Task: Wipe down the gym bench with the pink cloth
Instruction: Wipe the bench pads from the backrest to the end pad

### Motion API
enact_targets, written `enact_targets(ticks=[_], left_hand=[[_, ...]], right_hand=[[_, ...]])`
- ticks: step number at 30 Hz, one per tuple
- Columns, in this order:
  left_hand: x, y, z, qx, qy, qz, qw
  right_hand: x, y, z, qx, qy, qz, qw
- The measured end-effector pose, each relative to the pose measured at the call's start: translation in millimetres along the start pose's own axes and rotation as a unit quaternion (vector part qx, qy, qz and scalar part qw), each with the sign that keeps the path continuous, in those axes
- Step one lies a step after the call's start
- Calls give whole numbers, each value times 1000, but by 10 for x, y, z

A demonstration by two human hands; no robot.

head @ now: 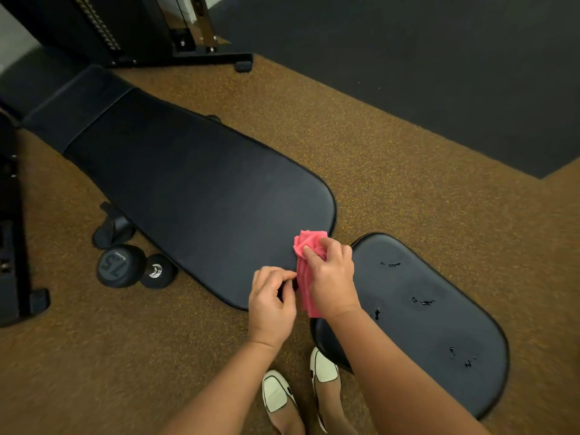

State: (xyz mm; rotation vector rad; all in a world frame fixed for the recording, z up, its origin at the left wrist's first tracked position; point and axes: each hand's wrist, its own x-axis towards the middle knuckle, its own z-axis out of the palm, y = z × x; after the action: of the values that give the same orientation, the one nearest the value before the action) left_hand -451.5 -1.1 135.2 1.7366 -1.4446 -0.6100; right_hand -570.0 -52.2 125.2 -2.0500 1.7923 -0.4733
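The black gym bench runs from upper left to lower right: a long back pad (194,189) and a shorter seat pad (439,324) with several cracks or wet marks on its surface. A bunched pink cloth (306,246) hangs over the gap between the two pads. My right hand (332,277) grips the cloth from above. My left hand (273,302) pinches the cloth's left edge with its fingertips, just beside the right hand, over the near end of the back pad.
A black dumbbell marked 7.5 (125,266) lies on the brown speckled floor left of the bench, beside a bench wheel (113,229). A machine frame (175,42) stands at the top, another black frame (15,246) at the left edge. My shoes (298,390) are below.
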Motion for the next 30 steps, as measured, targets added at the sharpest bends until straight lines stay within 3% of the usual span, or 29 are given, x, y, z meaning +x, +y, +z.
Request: enact_targets(ticks=[9,13,17,24,30], left_hand=[[-126,220,242,-30,-124,59,990],[-205,275,422,19,-183,96,978],[-277,297,542,49,-182,100,977],[-254,343,661,106,-194,96,971],[-272,258,802,119,-220,72,966]], right_hand=[[-177,359,-330,34,123,113,985],[-237,516,-425,11,146,123,982],[-284,568,-466,7,166,128,978],[-373,529,-486,-64,126,136,981],[-391,643,-225,-131,1,119,984]])
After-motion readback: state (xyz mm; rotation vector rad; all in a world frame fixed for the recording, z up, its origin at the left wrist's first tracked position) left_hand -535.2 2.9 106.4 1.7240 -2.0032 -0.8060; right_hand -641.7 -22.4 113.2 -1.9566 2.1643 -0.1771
